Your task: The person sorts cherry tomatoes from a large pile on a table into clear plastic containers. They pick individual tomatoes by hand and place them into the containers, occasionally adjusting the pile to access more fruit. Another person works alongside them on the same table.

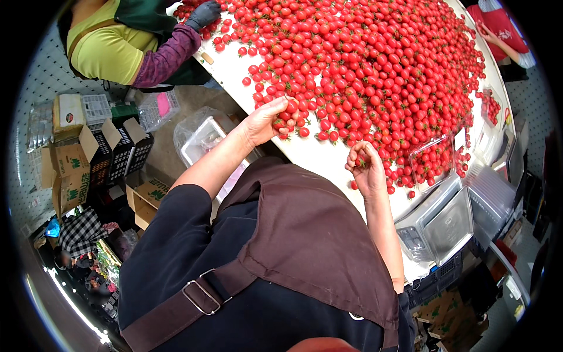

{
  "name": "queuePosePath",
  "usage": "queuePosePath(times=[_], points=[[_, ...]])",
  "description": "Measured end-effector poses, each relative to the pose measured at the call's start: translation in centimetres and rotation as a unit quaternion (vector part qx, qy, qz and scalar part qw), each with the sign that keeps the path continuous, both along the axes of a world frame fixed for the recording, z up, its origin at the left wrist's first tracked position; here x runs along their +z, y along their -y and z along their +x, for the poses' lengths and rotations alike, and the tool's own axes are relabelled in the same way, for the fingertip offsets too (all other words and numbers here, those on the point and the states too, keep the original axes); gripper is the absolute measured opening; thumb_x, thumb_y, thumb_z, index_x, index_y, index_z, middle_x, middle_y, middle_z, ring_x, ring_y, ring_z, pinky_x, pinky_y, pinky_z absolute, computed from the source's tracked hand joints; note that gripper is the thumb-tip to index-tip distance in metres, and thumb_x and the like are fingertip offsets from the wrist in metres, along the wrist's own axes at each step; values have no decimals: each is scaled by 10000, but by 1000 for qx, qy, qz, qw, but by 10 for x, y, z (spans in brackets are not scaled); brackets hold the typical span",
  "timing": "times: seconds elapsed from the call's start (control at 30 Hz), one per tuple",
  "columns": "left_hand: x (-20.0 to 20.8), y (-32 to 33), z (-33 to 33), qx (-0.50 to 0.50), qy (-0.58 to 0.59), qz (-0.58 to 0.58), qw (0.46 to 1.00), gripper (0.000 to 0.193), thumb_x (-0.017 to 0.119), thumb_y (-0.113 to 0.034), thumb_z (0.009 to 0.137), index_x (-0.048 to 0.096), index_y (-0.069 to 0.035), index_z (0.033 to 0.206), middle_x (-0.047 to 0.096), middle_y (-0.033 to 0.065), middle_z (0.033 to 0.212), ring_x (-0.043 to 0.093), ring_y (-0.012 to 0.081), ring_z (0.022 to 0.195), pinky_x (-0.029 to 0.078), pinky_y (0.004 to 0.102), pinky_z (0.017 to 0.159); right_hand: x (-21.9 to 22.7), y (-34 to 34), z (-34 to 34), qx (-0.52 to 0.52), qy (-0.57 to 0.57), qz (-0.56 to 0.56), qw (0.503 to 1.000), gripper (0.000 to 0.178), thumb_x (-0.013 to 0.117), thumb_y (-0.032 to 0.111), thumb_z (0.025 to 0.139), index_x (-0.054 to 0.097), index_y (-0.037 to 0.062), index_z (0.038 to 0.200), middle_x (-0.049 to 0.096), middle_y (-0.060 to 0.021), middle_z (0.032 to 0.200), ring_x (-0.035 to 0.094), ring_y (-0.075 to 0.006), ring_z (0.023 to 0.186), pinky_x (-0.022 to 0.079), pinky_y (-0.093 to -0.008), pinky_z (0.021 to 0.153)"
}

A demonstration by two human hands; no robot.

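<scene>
A broad heap of red cherry tomatoes (375,70), many with green stems, covers most of the white table (319,158). At the heap's near left edge, my left hand (267,123) is closed around a few cherry tomatoes (291,107), red showing between the fingers. My right hand (368,169) is raised at the table's near side, its fingers curled in around a cherry tomato (361,161) that is partly hidden. A clear plastic box (431,159) with tomatoes in it lies to the right of that hand, among loose fruit.
Clear plastic containers (435,229) are stacked at the table's right corner. At far left works a person in a yellow-green top (108,53) with a gloved hand (203,14); another person in red (505,32) stands far right. Cardboard boxes (73,170) and black crates (126,146) sit left.
</scene>
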State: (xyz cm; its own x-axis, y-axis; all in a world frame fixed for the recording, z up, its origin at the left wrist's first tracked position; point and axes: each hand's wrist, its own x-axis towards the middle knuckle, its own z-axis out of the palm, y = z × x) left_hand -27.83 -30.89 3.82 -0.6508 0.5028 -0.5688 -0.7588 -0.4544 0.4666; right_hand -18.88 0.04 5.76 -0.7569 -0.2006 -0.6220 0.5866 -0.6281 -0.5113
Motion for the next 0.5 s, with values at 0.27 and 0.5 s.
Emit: queuePosePath(times=[0.27, 0.5], points=[[26, -39, 20, -118, 0, -37, 992, 379, 597, -367, 976, 554, -119, 1259, 623, 24, 981, 585, 104, 822, 437, 241, 639, 5, 13, -6, 83, -25, 62, 994, 161, 545, 228, 1007, 587, 82, 1059, 612, -30, 823, 591, -115, 720, 506, -266, 676], [10, -74, 39, -180, 6, -90, 980, 273, 652, -341, 961, 616, -128, 1128, 627, -18, 939, 573, 74, 804, 448, 231, 652, 4, 12, -6, 117, -32, 110, 986, 196, 623, 183, 973, 583, 63, 1123, 602, -1, 837, 566, -76, 716, 480, -231, 667]])
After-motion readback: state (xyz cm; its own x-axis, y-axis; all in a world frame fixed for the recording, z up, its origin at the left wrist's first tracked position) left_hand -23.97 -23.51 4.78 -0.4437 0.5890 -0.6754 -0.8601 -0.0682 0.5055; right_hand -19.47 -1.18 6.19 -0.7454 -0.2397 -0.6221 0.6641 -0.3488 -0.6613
